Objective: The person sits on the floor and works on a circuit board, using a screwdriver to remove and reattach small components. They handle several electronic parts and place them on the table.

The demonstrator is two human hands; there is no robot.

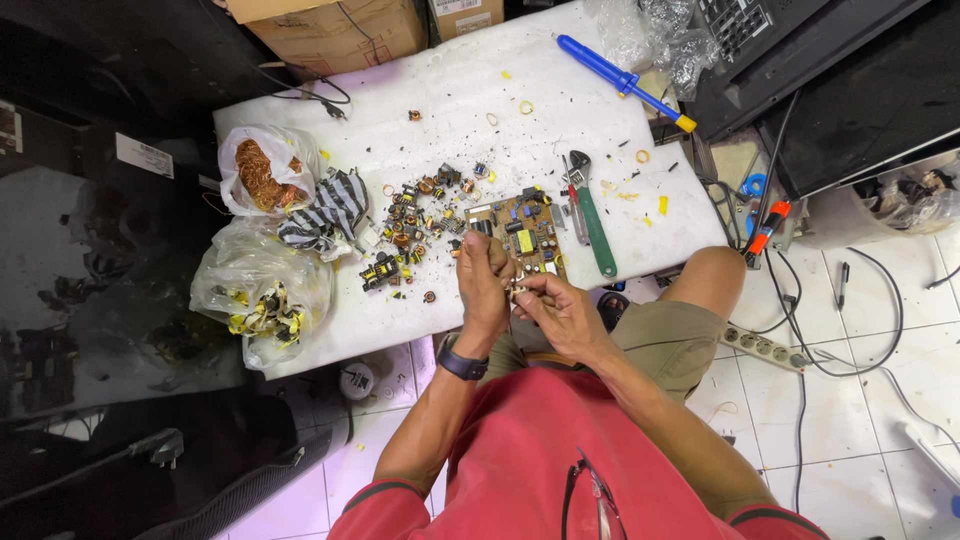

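**Kid:** What are the hands doing?

**Helper:** Both are near the middle of the frame, close together. The left hand [484,283] is curled into a fist around something thin. The right hand [560,310] pinches a tiny part [519,292] between its fingertips. The part is too small to tell what it is. The two hands touch at that spot.

**Kid:** What is the flat brown thing?

**Helper:** A circuit board [522,231], just above the hands. It is a flat rectangle with bumpy little blocks on it, one of them yellow. It lies on a white foam sheet [440,100], soft-looking and dotted with dark crumbs.

**Kid:** And beside it?

**Helper:** To the right lies a green-handled wrench [592,215], long and smooth. To the left is a pile of small parts [410,225], many wound with coppery wire. Farther left are crinkly clear bags; the upper bag [262,172] holds tangled copper wire. At the upper right lies a blue tool [620,78] with a yellow tip.
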